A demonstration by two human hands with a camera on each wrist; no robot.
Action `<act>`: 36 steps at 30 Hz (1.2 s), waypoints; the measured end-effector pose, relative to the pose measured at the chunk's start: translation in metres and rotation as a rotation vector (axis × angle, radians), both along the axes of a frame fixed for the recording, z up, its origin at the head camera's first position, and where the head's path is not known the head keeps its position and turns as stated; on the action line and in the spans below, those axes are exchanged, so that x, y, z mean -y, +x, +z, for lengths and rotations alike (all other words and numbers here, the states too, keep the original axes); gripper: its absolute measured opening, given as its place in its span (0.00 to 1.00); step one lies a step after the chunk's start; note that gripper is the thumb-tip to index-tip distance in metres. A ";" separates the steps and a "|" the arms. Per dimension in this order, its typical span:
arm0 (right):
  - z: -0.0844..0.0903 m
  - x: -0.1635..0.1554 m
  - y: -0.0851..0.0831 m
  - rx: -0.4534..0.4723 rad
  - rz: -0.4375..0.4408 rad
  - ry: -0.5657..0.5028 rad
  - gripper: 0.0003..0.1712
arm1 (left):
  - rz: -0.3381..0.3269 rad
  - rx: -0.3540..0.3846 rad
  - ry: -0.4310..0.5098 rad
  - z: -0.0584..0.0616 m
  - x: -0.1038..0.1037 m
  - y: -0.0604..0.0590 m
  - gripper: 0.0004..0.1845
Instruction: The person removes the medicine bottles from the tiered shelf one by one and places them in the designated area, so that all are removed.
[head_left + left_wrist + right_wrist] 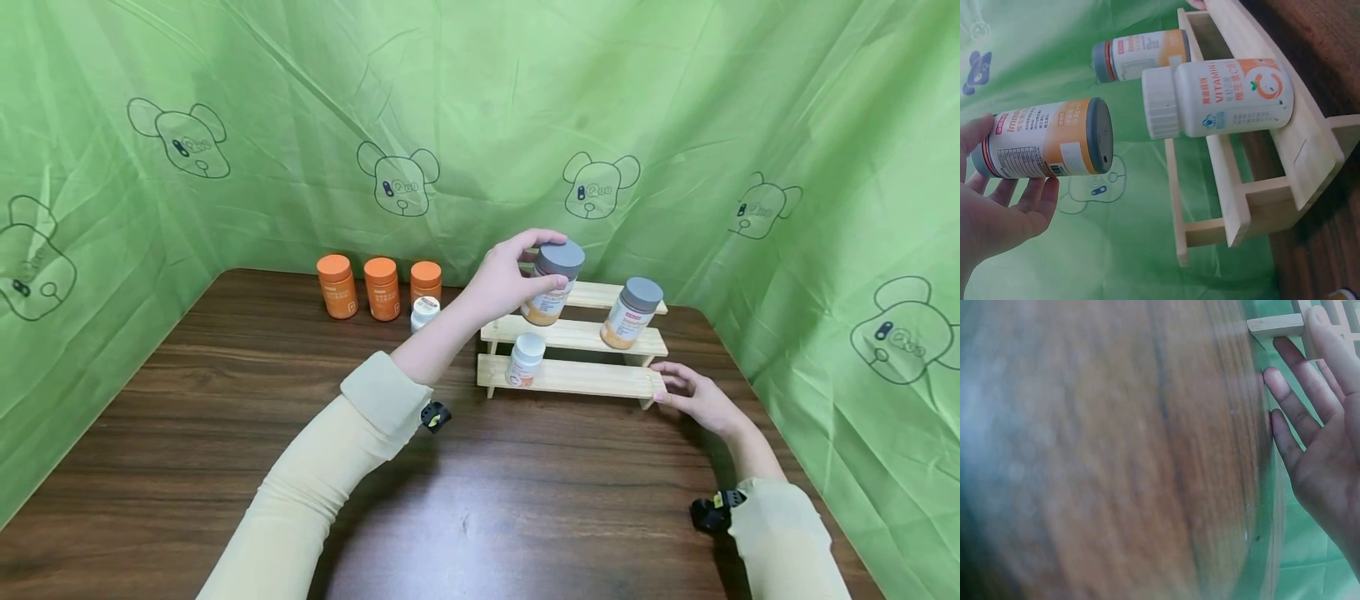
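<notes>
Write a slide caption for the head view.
Left hand grips a grey-capped bottle above the wooden rack; right hand touches the rack's end.

The person's left arm, in a pale cream sleeve, stretches forward and upward from the lower left, the cuff pushed back from the wrist. The left hand is raised, its fingers arched over the top and the thumb below, pinching what it holds. A small black device is strapped under that wrist. The right arm comes in from the lower right, same cream sleeve, with another black device at its wrist. The right hand lies low and nearly flat, fingers straight and slightly spread, the tips touching forward.
</notes>
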State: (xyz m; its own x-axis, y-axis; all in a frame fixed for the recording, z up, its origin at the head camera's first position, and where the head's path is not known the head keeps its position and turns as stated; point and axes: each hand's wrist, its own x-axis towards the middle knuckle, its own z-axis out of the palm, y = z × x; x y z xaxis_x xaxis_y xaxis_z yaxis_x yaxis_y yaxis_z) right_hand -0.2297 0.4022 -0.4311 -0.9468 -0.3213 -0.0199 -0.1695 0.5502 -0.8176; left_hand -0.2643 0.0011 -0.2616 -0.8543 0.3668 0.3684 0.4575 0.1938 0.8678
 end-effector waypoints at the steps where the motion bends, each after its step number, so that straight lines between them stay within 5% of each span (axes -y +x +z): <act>1: 0.000 0.000 0.000 0.000 0.001 0.001 0.31 | 0.000 -0.004 -0.001 0.001 0.001 0.001 0.26; 12: 0.001 0.001 0.000 0.005 -0.004 0.014 0.31 | -0.006 0.012 0.025 0.017 0.022 0.016 0.25; 36: 0.004 0.003 0.002 0.002 0.003 0.011 0.32 | -0.018 0.048 0.098 0.026 0.090 0.031 0.27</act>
State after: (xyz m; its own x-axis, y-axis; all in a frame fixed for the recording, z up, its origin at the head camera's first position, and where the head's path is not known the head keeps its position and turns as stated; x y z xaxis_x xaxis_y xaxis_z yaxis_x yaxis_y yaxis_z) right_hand -0.2273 0.3989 -0.4268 -0.9458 -0.3238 -0.0252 -0.1696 0.5587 -0.8118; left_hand -0.2337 -0.0893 -0.2355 -0.8655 0.3466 0.3617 0.4173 0.0993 0.9033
